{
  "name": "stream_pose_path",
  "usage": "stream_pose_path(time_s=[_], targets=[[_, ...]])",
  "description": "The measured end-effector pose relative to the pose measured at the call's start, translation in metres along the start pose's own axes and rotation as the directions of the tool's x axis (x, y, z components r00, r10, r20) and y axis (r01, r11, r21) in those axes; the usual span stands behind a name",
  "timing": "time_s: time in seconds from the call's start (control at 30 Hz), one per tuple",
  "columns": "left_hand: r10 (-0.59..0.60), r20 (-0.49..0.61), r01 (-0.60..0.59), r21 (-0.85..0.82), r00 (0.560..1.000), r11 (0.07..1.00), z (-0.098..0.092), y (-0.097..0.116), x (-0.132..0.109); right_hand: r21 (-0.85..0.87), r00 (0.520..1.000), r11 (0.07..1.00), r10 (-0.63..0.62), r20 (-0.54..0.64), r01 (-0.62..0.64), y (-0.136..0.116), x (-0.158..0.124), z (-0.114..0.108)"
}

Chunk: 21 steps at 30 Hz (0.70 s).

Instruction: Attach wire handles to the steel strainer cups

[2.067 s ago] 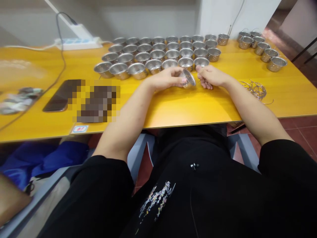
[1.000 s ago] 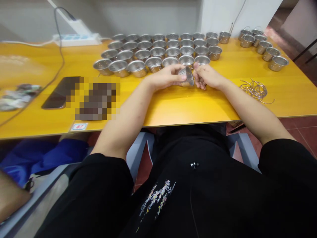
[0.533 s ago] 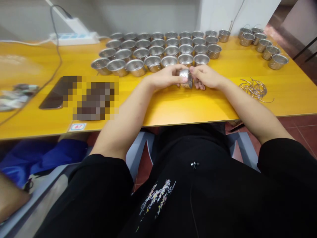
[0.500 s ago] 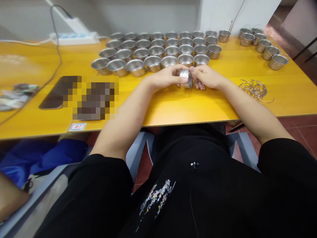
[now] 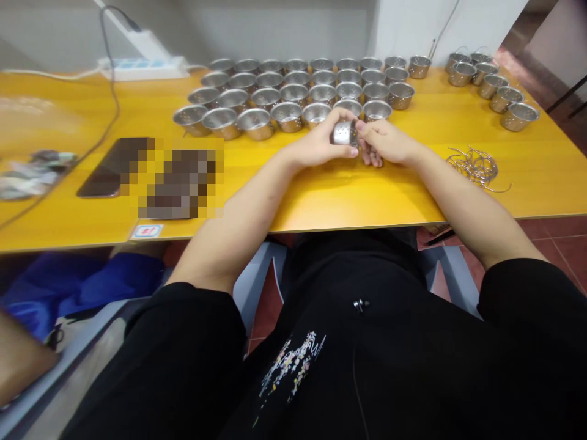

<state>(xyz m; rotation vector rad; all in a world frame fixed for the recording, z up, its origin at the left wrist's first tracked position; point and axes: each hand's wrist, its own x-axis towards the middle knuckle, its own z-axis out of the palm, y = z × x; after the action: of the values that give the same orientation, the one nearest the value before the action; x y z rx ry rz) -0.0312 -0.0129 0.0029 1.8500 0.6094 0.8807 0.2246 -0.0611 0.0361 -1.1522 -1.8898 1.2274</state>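
Note:
My left hand (image 5: pixel 321 144) grips a small perforated steel cup (image 5: pixel 343 133) just above the yellow table (image 5: pixel 321 195), the cup lying on its side. My right hand (image 5: pixel 384 142) is closed against the cup's right rim, fingers pinched; what they pinch is too small to see. Right behind both hands stand several rows of identical steel cups (image 5: pixel 293 95). A tangle of wire handles (image 5: pixel 477 166) lies to the right of my right forearm.
More cups with wire handles (image 5: pixel 493 88) stand at the far right corner. A white power strip (image 5: pixel 142 67) with a dark cable sits at the back left. A dark phone (image 5: pixel 107 168) and a blurred patch lie left of my arms. Blue bag under the table at left.
The cup has been turned in my hands, from mouth facing right and toward me to lying on its side with its base showing. Both hands stay close together at the same place.

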Motion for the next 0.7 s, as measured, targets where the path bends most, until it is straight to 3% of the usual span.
stream_pose_path(time_s=[0.5, 0.7], targets=[[-0.002, -0.081, -0.004, -0.069, 0.997, 0.998, 0.009, -0.011, 0.003, 0.011, 1.0, 1.0, -0.014, -0.026, 0.014, 0.005, -0.003, 0.005], [-0.031, -0.214, 0.014, -0.083, 0.976, 0.996, 0.019, -0.011, 0.007, 0.084, 0.999, 0.996, 0.02, -0.034, -0.017, -0.002, -0.003, 0.009]])
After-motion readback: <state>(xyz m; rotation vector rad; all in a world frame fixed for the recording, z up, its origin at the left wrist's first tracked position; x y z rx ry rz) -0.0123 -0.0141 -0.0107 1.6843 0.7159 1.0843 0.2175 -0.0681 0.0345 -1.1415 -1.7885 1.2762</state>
